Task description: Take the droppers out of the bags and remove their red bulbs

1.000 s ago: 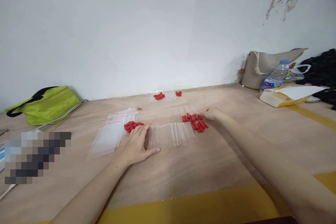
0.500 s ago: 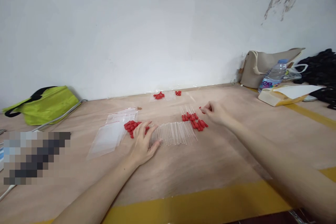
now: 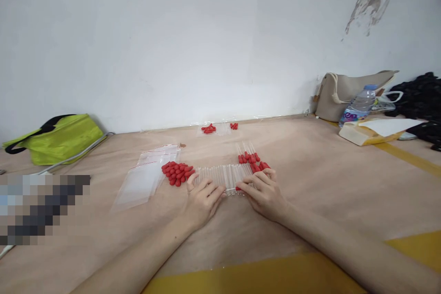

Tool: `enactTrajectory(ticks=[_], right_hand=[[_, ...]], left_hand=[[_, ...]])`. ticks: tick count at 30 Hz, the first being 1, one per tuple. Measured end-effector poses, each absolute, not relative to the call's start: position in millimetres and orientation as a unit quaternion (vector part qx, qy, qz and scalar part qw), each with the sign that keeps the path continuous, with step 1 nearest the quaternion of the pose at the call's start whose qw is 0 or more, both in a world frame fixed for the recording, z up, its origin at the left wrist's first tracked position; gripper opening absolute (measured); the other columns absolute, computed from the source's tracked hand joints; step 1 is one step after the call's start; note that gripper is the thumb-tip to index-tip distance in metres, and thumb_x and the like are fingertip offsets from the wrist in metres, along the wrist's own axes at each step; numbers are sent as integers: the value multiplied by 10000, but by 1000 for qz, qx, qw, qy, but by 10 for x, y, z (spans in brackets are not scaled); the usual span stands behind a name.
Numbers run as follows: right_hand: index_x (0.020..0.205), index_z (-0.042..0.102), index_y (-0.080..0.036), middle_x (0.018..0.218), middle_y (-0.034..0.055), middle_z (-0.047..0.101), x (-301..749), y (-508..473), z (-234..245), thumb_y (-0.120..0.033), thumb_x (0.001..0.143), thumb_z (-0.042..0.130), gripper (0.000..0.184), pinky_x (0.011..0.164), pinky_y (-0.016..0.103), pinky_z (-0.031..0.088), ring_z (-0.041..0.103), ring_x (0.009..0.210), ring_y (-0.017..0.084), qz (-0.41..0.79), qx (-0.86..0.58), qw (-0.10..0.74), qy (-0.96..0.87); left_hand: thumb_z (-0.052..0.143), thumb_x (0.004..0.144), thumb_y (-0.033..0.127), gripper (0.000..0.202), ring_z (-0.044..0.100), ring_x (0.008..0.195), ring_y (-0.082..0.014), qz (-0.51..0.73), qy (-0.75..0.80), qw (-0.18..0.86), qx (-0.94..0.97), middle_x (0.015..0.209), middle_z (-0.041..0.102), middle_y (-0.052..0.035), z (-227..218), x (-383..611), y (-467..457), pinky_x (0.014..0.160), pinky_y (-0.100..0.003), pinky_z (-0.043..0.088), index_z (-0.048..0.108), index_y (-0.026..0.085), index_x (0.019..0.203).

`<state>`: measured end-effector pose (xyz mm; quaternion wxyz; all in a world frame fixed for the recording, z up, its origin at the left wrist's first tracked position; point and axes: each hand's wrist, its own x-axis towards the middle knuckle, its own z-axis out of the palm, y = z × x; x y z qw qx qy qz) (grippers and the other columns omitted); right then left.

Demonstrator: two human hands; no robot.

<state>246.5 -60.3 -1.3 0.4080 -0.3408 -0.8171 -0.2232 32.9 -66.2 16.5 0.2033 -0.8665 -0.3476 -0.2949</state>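
Observation:
A row of clear glass tubes (image 3: pixel 225 173) lies on the tan table. My left hand (image 3: pixel 202 200) and my right hand (image 3: pixel 262 191) meet at the row's near edge, fingertips together on one tube (image 3: pixel 230 190). A red cap (image 3: pixel 238 188) shows at my right fingertips, on that tube's end. Left of the tubes sits a pile of red caps (image 3: pixel 178 172). Several capped tubes (image 3: pixel 251 158) lie just beyond my right hand.
Empty clear zip bags (image 3: pixel 146 178) lie left of the cap pile. More red caps (image 3: pixel 208 128) sit near the wall. A green bag (image 3: pixel 57 138) is at far left. A beige bag (image 3: pixel 347 92), water bottle (image 3: pixel 358 104) and paper-covered box (image 3: pixel 372 131) stand at right.
My right hand came back from the capped tubes with a red cap to the near edge of the row. My left hand slid right off the cap pile to meet it.

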Motion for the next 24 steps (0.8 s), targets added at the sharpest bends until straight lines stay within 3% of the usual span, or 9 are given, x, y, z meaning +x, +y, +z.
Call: enactTrajectory(ticks=[4, 10, 14, 18, 21, 24], right_hand=[[881, 625, -243, 709, -16, 609, 2450, -626, -4, -194, 812, 528, 129, 783, 330, 251, 477, 676, 112, -207, -338, 409, -822], [743, 630, -227, 617, -27, 563, 2496, -659, 24, -178, 803, 518, 135, 774, 336, 256, 456, 646, 110, -197, -336, 379, -839], [724, 629, -221, 642, -23, 584, 2663, -655, 12, -182, 797, 520, 137, 834, 360, 254, 493, 667, 108, -177, -372, 413, -812], [834, 644, -239, 756, 8, 620, 2732, -614, 23, -221, 800, 543, 107, 771, 323, 338, 535, 709, 123, -134, -374, 470, -788], [921, 637, -219, 867, 49, 612, 2753, -511, 38, -222, 825, 497, 170, 724, 276, 415, 561, 784, 139, -48, -385, 512, -766], [935, 650, -195, 861, 60, 601, 2882, -331, 16, -252, 824, 478, 212, 709, 267, 450, 573, 759, 144, -3, -455, 554, -697]], left_hand=[[483, 831, 193, 153, 542, 666, -142, -300, -347, 203, -865, 615, 622, 13, 178, 329, -669, 849, -430, 291, 629, 210, 790], [478, 817, 182, 174, 545, 660, -144, -301, -348, 198, -865, 613, 633, 19, 183, 253, -679, 827, -431, 310, 641, 234, 787], [464, 823, 192, 192, 553, 665, -153, -317, -394, 183, -843, 644, 637, -2, 154, 67, -616, 787, -408, 361, 648, 227, 779], [421, 855, 199, 226, 547, 714, -155, -358, -411, 132, -828, 755, 612, -49, 105, -13, -525, 686, -310, 440, 637, 189, 920], [346, 859, 129, 334, 533, 815, -157, -366, -421, 117, -822, 854, 544, -74, 87, -5, -450, 728, -289, 467, 545, 158, 1126], [326, 851, 103, 376, 519, 830, -156, -371, -433, 134, -811, 857, 491, -67, 101, -36, -382, 742, -288, 470, 492, 157, 1184]])
